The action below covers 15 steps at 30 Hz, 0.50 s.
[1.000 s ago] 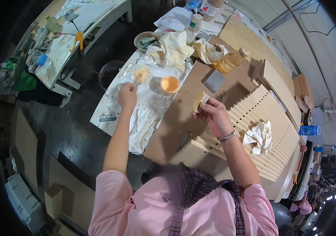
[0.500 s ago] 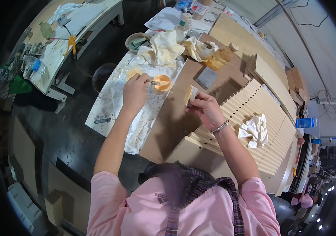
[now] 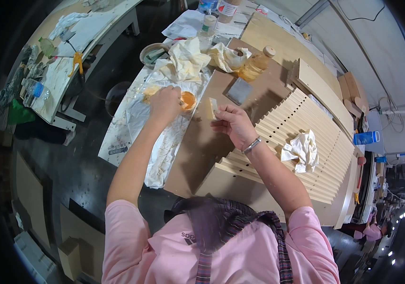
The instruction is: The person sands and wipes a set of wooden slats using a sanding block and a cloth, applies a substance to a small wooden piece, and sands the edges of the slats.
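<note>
My left hand point(image 3: 165, 105) is closed on a small spatula, now mostly hidden by the fingers, beside the left rim of a cup of orange paste point(image 3: 188, 100). To its left a smear of yellowish paste point(image 3: 151, 91) lies on the plastic-covered sheet point(image 3: 157, 156). Pinched between thumb and fingers of my right hand point(image 3: 234, 125) is a small flat scraper point(image 3: 213, 108), its pale face coated with cream-coloured paste. That scraper is held up over the brown board point(image 3: 188, 165), apart from the cup. A grey square block point(image 3: 239, 91) rests on the board beyond my right hand.
Several pale wooden strips with dark holes point(image 3: 302, 137) lie side by side at right, a crumpled cloth point(image 3: 301, 151) on them. Farther back are a bottle of amber liquid point(image 3: 257, 64), yellowed rags point(image 3: 188, 59) and a round bowl point(image 3: 154, 54). Another bench point(image 3: 103, 23) stands at left.
My left hand has closed in on the cup, and the spatula that showed over its opening is now mostly hidden. The right hand keeps its scraper. The whole view has shifted slightly.
</note>
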Each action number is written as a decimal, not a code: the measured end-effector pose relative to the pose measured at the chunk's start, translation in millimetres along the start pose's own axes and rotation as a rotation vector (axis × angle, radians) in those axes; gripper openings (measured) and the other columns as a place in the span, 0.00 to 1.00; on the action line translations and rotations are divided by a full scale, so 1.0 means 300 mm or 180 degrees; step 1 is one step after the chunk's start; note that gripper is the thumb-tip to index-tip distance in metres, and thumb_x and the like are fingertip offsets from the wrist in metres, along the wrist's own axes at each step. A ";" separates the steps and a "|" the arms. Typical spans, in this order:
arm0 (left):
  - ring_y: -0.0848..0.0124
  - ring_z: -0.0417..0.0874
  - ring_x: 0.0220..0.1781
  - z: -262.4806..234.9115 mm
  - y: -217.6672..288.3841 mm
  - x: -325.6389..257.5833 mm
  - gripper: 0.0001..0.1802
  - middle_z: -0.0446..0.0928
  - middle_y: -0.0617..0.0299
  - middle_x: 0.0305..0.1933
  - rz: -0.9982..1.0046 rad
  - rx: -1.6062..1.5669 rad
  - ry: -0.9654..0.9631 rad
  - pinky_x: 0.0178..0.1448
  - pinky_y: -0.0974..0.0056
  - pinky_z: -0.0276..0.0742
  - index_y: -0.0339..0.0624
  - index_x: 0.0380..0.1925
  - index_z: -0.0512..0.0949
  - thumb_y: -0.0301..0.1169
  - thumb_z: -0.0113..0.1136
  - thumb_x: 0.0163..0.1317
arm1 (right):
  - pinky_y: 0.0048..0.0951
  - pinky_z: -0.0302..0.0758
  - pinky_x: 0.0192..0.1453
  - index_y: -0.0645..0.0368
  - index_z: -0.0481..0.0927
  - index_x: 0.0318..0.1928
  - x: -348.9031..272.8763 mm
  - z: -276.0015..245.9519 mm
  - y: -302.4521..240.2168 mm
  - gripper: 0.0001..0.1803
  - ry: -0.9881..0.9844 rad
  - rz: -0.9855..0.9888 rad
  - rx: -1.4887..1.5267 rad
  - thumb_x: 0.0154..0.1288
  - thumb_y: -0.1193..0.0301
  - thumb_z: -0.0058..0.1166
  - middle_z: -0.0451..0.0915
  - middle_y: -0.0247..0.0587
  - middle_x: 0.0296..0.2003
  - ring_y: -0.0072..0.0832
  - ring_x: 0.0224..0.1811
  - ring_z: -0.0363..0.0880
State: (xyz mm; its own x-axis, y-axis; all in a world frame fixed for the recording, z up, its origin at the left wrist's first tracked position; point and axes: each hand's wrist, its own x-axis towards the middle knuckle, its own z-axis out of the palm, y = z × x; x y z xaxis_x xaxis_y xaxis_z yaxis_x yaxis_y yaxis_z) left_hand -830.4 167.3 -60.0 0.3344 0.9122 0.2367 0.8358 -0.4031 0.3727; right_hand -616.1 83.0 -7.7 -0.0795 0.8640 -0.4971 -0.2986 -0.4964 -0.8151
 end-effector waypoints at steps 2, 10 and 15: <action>0.54 0.82 0.42 0.003 -0.007 0.012 0.05 0.79 0.55 0.34 -0.0013 -0.0034 0.0349 0.44 0.51 0.77 0.42 0.30 0.79 0.27 0.57 0.53 | 0.30 0.81 0.42 0.59 0.77 0.41 0.018 -0.003 0.002 0.04 -0.0037 0.0025 0.0048 0.68 0.74 0.54 0.80 0.35 0.33 0.28 0.35 0.83; 0.53 0.82 0.41 0.019 -0.015 0.022 0.04 0.81 0.55 0.35 0.0001 -0.0142 -0.0054 0.43 0.51 0.76 0.41 0.29 0.78 0.24 0.55 0.53 | 0.32 0.81 0.44 0.59 0.77 0.41 0.069 0.002 0.010 0.04 -0.0008 0.0085 0.0059 0.68 0.73 0.52 0.80 0.37 0.34 0.30 0.36 0.83; 0.51 0.82 0.40 0.045 -0.026 0.028 0.04 0.80 0.53 0.34 -0.0119 -0.0306 -0.0144 0.42 0.52 0.75 0.40 0.28 0.78 0.26 0.55 0.53 | 0.32 0.81 0.42 0.60 0.76 0.39 0.094 0.014 0.020 0.04 0.0076 0.0106 0.0045 0.68 0.73 0.52 0.80 0.40 0.33 0.31 0.35 0.82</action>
State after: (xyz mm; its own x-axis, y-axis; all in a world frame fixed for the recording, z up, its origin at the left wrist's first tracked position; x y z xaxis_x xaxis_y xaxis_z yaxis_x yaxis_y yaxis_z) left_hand -828.2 179.3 -73.1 0.3248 0.9283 0.1810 0.8032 -0.3718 0.4655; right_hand -624.1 104.6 -25.4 -0.0671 0.8448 -0.5309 -0.3096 -0.5234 -0.7938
